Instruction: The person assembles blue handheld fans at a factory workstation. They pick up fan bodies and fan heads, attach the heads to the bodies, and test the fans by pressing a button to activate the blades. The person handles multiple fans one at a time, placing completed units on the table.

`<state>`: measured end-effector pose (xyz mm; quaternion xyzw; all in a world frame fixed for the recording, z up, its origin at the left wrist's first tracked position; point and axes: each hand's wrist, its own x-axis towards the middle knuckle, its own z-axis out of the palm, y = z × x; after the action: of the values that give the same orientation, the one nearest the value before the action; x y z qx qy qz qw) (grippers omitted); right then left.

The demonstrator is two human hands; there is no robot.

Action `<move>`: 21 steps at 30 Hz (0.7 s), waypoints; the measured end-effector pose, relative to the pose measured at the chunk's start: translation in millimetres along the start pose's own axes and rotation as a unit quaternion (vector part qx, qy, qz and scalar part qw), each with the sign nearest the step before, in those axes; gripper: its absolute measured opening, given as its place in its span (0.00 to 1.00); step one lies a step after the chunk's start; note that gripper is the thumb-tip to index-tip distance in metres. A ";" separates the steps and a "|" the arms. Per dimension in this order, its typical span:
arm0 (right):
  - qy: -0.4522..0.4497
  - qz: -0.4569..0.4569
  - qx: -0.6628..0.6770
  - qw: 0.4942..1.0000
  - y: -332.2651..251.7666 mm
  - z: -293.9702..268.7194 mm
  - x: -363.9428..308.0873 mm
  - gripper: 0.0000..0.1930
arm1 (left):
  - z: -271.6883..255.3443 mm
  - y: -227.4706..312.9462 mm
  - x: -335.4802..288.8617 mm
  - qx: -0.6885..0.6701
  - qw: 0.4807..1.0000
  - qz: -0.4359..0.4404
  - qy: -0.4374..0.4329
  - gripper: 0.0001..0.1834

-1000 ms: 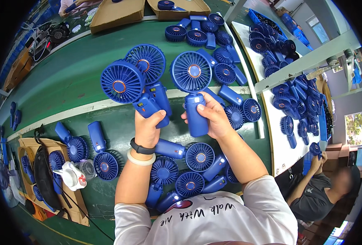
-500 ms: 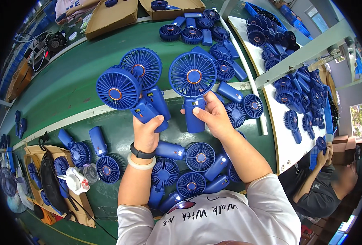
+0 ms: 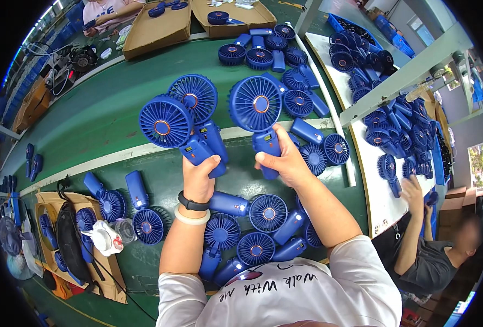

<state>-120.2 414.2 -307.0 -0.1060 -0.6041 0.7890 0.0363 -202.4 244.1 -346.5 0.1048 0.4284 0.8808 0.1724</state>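
Two blue handheld fans are gripped together by their handles in my left hand (image 3: 199,177); the nearer fan (image 3: 166,122) overlaps the farther fan (image 3: 204,97). A third handheld fan (image 3: 255,103) stands upright in my right hand (image 3: 288,161), its handle between thumb and fingers. Small lit displays show on the handles. All three are lifted over the green table, the right one apart from the left pair. Below my wrists lie several more blue fans (image 3: 268,213), close to my shirt. Two fans (image 3: 148,225) rest left of my left forearm.
Fans are heaped at the table's far right and on a white side table (image 3: 368,182), beyond a white pipe (image 3: 331,103). Cardboard trays (image 3: 157,41) sit at the back. A carton (image 3: 113,278) with a black pouch lies left. People work at far left and right.
The right-hand fan has turned slightly and its handle now tilts. The left pair has shifted a little right and down in view. The co-worker at right has raised a hand.
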 end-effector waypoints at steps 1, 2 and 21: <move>0.008 -0.014 -0.017 1.000 -3.1 3.8 1.8 0.33 | 0.8 1.9 0.3 -0.004 1.000 0.003 0.001 0.37; -0.014 0.004 0.011 1.000 -5.9 5.6 1.2 0.33 | -1.8 1.5 0.6 -0.030 1.000 -0.008 -0.002 0.37; -0.225 0.033 0.425 0.876 -8.6 13.3 -13.4 0.31 | -12.3 6.1 1.1 -0.412 0.872 -0.184 -0.192 0.40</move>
<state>-110.6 401.4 -293.8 0.0804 -0.1989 0.9730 -0.0851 -208.8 232.2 -349.1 0.1108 -0.0034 0.8924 0.4375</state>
